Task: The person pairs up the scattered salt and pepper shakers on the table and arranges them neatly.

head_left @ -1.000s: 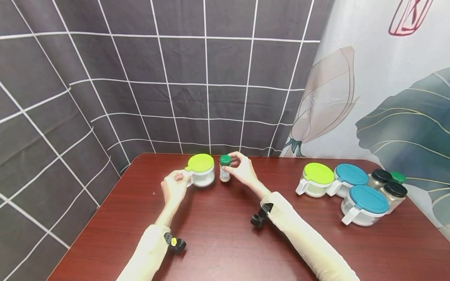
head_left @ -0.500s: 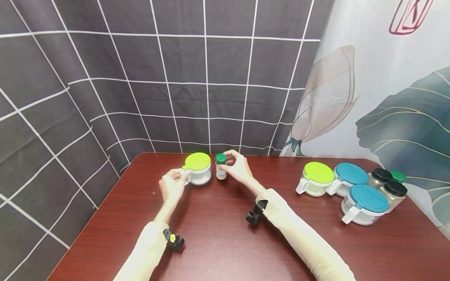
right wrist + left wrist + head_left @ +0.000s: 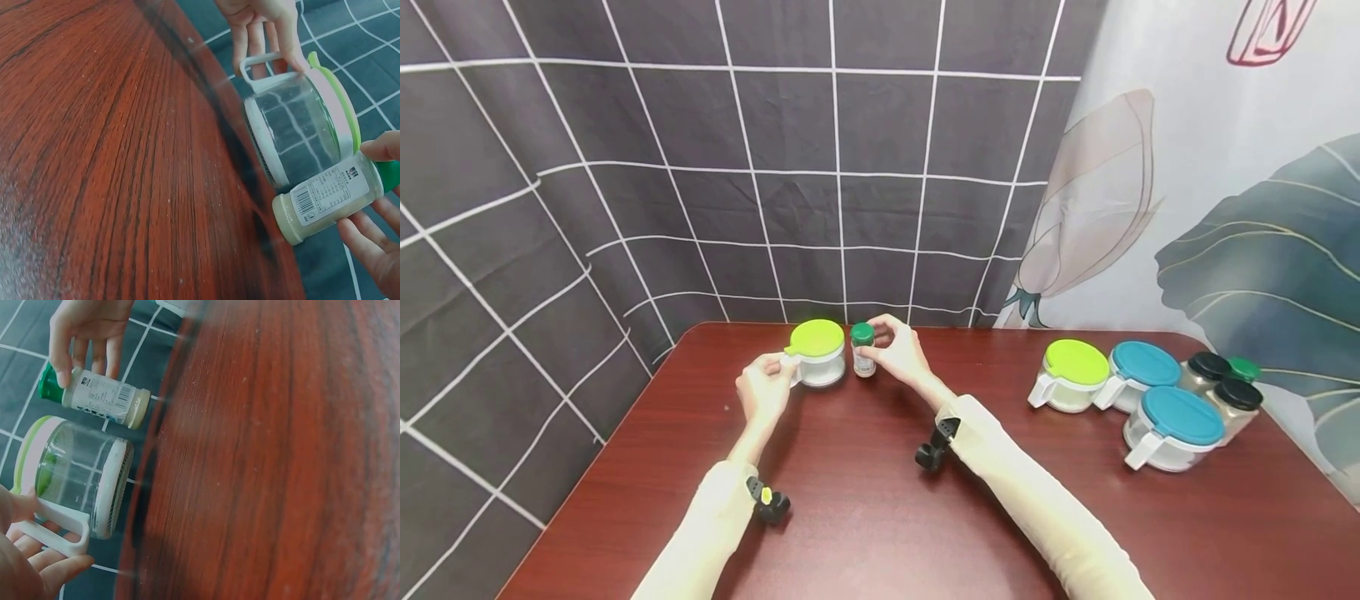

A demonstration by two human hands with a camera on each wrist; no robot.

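My left hand [image 3: 763, 392] grips the white handle [image 3: 70, 515] of a clear seasoning jar [image 3: 822, 368] with a lime-green lid, near the table's back edge. Just right of it, my right hand [image 3: 901, 354] holds a small spice bottle [image 3: 864, 362] with a dark green cap, thumb on one side and fingers on the other. Both containers are upright. In the left wrist view, the bottle's printed label [image 3: 100, 395] faces the camera, and pale contents show at its base. The right wrist view has the bottle overlapping the jar's lower edge. The jar's glass [image 3: 294, 128] looks see-through there.
On the right of the brown table [image 3: 865, 517] stand another lime-lidded jar [image 3: 1075, 375], two blue-lidded jars [image 3: 1183, 417], black-lidded jars [image 3: 1237, 404] and a green-capped container [image 3: 1245, 369], close together. A dark grid-patterned curtain [image 3: 790, 208] hangs behind the back edge.
Both hands have moved slightly left and back with the jar and the bottle. The bottle has come closer to the jar. The group on the right stays in place.
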